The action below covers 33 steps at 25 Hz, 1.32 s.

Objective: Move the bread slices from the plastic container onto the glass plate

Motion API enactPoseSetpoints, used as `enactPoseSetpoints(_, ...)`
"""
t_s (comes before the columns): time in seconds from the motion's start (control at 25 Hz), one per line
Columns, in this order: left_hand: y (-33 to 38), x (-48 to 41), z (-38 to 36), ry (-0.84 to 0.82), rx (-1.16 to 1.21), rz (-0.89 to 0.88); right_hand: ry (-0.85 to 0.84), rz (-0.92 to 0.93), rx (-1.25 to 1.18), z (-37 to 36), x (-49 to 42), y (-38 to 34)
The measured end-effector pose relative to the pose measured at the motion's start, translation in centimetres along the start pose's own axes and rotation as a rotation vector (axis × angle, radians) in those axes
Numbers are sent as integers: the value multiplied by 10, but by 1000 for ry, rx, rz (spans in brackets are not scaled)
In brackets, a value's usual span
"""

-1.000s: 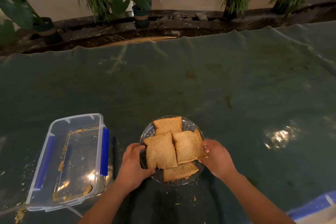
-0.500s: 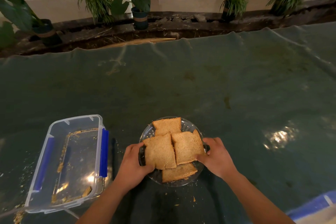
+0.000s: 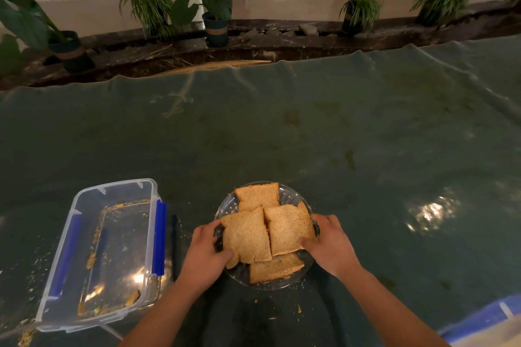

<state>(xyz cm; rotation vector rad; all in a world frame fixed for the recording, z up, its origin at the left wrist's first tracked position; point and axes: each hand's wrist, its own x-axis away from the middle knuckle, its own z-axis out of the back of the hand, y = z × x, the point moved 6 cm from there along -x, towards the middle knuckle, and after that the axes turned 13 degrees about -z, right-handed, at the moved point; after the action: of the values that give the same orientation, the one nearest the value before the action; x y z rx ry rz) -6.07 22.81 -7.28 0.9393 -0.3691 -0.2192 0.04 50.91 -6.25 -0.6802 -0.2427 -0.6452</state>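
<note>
Several brown bread slices (image 3: 248,236) lie overlapping on the round glass plate (image 3: 293,197) near the table's front edge. My left hand (image 3: 204,256) grips the plate's left rim, thumb resting on the left slice. My right hand (image 3: 331,245) grips the plate's right rim, fingers touching the right slice (image 3: 287,228). The clear plastic container (image 3: 84,236) with blue side clips stands to the left, holding only crumbs and small crust bits.
The table is covered by a green plastic sheet (image 3: 310,127). Crumbs are scattered around the container and below the plate. A blue lid edge (image 3: 485,318) shows at the bottom right. Potted plants line a dark ledge beyond the table's far edge.
Both hands have closed further in on the plate's rims, the right hand's fingers sliding over the right slice. Plate and container stay in place.
</note>
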Motion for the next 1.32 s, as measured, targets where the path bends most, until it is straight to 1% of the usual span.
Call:
enactPoseSetpoints(0.56, 5, 6, -3, 1, 64, 5, -7, 5, 21, 1, -4, -2)
enactPoseSetpoints(0.88, 5, 8, -7, 1, 36, 20, -10, -18, -27, 0, -7, 2)
enactPoseSetpoints(1.04, 2, 6, -8, -3, 29, 31, -2, -9, 3, -2, -4, 2)
enactPoseSetpoints(1.16, 6, 3, -4, 29, -10, 43, 65, 48, 105, 0, 1, -4)
enactPoseSetpoints(1.24, 15, 0, 1, 65, -100, 3, 116, 109, 152, 3, 6, -13)
enactPoseSetpoints(1.32, 29, -3, 8, 104, -216, -65, 129, 150, 154, 8, 9, -23)
